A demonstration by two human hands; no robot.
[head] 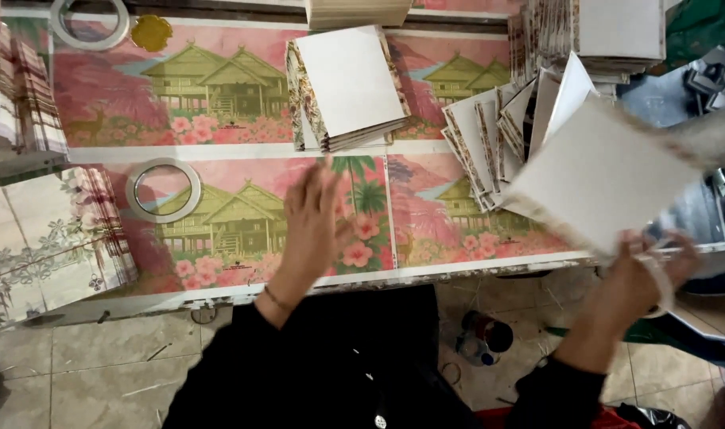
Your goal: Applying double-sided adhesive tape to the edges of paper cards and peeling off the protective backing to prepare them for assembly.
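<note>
A square white board panel with a patterned edge is held up at a tilt over the right end of the worktable, its lower corner pinched in the right hand. That hand is closed around the corner, fingers curled under it, and its outline is blurred; a pale ring looped by the hand cannot be made out clearly. The panel hangs just in front of a fanned spread of similar white panels with floral edges lying on the table, and partly hides them.

The left hand is open and flat, fingers together and pointing away from the body, holding nothing. It hovers over the middle of the table top, which is covered by a printed sheet in pink and green showing stilt houses, palms and flowers. Whether the palm touches the sheet cannot be told.

Beyond the left hand lies a short stack of white floral-edged panels. Left of the hand a roll of clear tape rests flat on the print, and a second tape roll lies at the far left corner beside a small gold scalloped disc. A tall pile of panels stands at the far right.
</note>
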